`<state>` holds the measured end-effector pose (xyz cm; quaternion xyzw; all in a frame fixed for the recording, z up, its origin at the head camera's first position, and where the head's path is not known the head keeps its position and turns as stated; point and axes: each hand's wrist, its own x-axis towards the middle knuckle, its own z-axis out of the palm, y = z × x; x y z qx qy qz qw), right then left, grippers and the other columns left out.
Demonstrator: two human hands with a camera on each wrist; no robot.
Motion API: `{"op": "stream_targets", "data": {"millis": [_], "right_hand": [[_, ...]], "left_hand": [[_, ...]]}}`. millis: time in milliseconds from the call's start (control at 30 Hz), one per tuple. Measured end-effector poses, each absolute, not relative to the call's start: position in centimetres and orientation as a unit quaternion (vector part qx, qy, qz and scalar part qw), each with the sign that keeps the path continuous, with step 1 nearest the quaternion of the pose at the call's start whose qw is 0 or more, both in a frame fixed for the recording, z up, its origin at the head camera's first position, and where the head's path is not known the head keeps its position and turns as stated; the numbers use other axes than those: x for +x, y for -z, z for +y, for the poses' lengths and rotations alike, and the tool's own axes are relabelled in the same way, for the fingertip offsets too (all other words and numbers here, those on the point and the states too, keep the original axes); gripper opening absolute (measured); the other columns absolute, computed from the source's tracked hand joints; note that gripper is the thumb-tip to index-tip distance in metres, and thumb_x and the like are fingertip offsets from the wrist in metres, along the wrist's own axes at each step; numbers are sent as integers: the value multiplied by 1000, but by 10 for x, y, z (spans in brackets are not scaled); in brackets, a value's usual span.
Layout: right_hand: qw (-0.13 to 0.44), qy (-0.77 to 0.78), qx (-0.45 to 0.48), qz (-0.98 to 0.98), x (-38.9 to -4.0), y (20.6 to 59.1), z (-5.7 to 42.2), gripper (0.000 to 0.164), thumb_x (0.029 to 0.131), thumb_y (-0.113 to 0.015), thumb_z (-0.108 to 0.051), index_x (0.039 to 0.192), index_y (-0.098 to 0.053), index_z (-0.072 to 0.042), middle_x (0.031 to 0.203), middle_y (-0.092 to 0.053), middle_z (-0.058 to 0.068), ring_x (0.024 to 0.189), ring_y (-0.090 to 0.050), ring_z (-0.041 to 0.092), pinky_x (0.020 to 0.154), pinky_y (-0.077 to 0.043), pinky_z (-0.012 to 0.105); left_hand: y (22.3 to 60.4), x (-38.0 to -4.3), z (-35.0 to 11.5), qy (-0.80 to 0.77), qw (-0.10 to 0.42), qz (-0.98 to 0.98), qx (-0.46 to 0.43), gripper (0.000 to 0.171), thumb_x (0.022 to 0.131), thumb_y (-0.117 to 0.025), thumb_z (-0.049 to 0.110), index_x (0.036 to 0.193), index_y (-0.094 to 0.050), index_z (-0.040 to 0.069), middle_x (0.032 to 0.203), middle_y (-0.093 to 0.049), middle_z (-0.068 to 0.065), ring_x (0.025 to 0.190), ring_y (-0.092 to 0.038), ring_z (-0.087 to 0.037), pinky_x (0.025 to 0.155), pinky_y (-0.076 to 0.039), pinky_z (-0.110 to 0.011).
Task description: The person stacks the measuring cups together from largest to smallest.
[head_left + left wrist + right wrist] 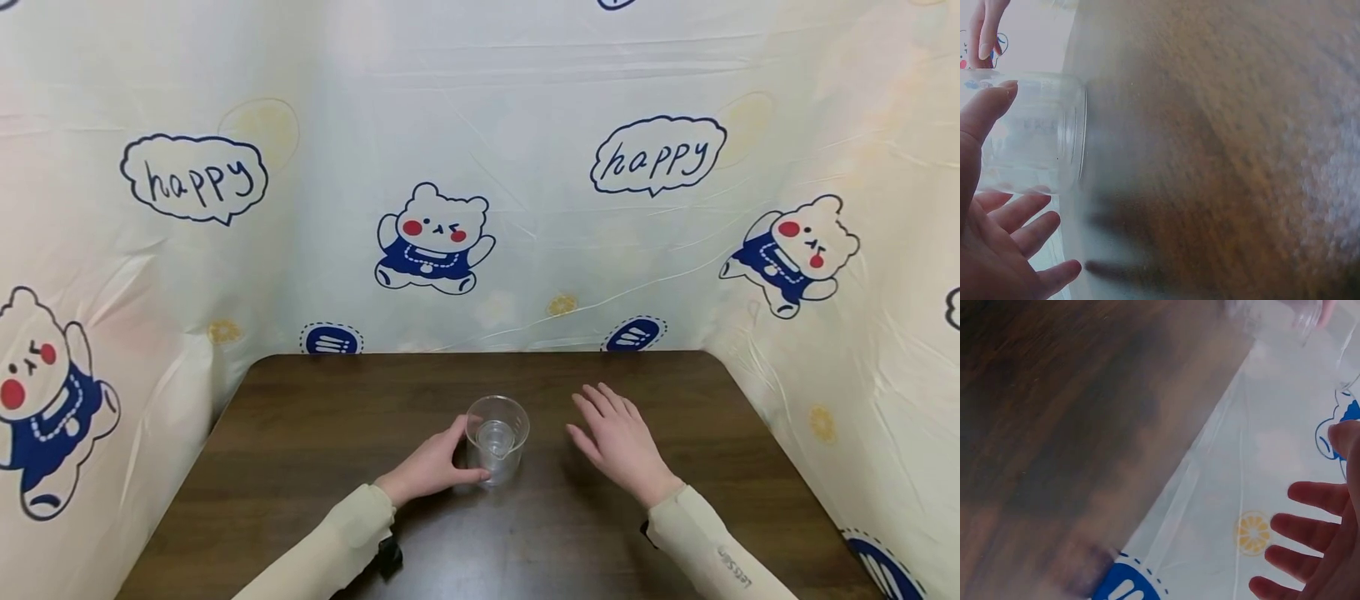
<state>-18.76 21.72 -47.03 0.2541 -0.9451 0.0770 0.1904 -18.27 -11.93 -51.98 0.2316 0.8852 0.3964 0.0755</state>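
Note:
A clear beaker (497, 467) with a pouring lip stands on the dark wooden table near its middle. My left hand (427, 467) grips it from the left, thumb at the near side and fingers toward the far side. In the left wrist view the thumb (991, 103) lies along the beaker's wall (1029, 140), while the fingers (1035, 231) spread at the opposite side. To the right of the beaker, apart from it, my right hand (621, 442) hovers over the table, palm down with fingers extended. Nothing is in that hand.
The brown table (337, 400) ends at a straight back edge. A pale curtain (540, 250) printed with bears and the word "happy" hangs behind it and along both sides. Light sleeves (705, 533) cover both forearms.

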Motion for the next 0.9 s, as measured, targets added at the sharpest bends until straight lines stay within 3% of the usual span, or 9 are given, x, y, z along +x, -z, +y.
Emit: {"op": "stream_targets", "data": {"millis": [367, 900], "right_hand": [[182, -65, 204, -960, -183, 486, 221, 67, 98, -64, -55, 149, -58, -12, 157, -47, 22, 150, -34, 46, 121, -19, 66], [129, -50, 153, -978, -178, 498, 217, 82, 98, -58, -65, 161, -41, -17, 168, -28, 23, 156, -14, 47, 121, -8, 70]], "left_hand": [[521, -181, -119, -396, 73, 885, 232, 82, 86, -84, 50, 147, -44, 14, 141, -61, -6, 124, -61, -22, 104, -49, -48], [521, -180, -119, -391, 59, 890, 229, 82, 86, -84, 49, 149, -45, 14, 145, -59, -5, 126, -60, -28, 105, -47, -51]]}}
